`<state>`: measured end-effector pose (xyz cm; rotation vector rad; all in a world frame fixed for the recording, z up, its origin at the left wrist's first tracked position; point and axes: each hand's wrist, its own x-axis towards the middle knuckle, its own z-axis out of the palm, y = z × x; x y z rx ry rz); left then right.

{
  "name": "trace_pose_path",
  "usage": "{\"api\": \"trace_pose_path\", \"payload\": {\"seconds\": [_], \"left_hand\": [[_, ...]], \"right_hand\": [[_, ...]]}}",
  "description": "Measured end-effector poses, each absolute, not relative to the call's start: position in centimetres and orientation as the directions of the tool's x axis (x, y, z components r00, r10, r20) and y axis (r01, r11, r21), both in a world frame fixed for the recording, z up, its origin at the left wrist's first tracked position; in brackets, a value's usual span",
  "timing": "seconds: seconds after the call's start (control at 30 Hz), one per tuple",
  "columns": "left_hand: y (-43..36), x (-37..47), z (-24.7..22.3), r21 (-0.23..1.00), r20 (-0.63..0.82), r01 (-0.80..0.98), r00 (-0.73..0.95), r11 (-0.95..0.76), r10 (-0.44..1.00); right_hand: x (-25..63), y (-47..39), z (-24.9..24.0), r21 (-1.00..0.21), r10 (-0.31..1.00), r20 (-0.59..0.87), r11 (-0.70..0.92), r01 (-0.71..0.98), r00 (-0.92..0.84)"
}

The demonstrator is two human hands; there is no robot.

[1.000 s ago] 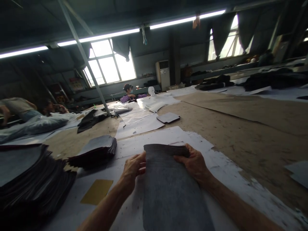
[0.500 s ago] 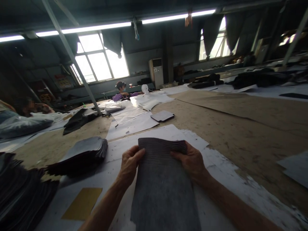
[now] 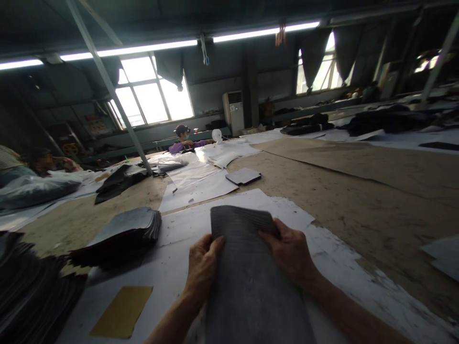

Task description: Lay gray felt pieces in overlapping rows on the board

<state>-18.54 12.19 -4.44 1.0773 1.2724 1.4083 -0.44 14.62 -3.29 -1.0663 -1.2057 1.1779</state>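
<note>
Grey fabric stack (image 3: 247, 277), near edge of worktop (image 3: 358, 191): left hand (image 3: 202, 267) and right hand (image 3: 292, 253) fingers curled round its sides; grip evenly, keep the plies' far edge flush

A stack of dark grey fabric pieces (image 3: 247, 282) sits low in the middle of the view, running from six o'clock up toward twelve. It is long and roughly rectangular, many thin layers deep, its far end rounded at the corners and showing fine stepped edges. The top face is matte, mottled charcoal. The far end is lifted and tipped a little, blurred there, while the near part spreads wider toward the bottom edge. It lies over white paper (image 3: 179, 267) on the tabletop.
</note>
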Motion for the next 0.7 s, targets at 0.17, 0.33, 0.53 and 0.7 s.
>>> {"api": "trace_pose_path", "payload": {"seconds": [0.17, 0.33, 0.53, 0.7], "left_hand": [[12.1, -18.6, -4.5, 0.990, -0.055, -0.137, -0.084, 0.043, 0.995], [11.6, -18.6, -4.4, 0.994, 0.072, -0.065, -0.254, -0.092, 0.965], [12.2, -19.6, -4.4, 0.984, -0.052, -0.176, -0.100, 0.033, 0.994], [12.3, -19.9, -4.5, 0.975, -0.022, -0.220, -0.127, -0.006, 0.992]], "right_hand": [[-0.6, 14.4, -3.2, -0.957, 0.964, 0.265, 0.260, 0.127, 0.025], [-0.4, 15.7, -3.5, -0.997, 0.991, 0.032, 0.040, 0.065, -0.127], [-0.8, 14.7, -3.5, -0.971, 0.977, 0.201, 0.208, 0.119, -0.070], [-0.9, 15.2, -3.5, -0.984, 0.976, 0.146, 0.160, 0.073, -0.164]]}}
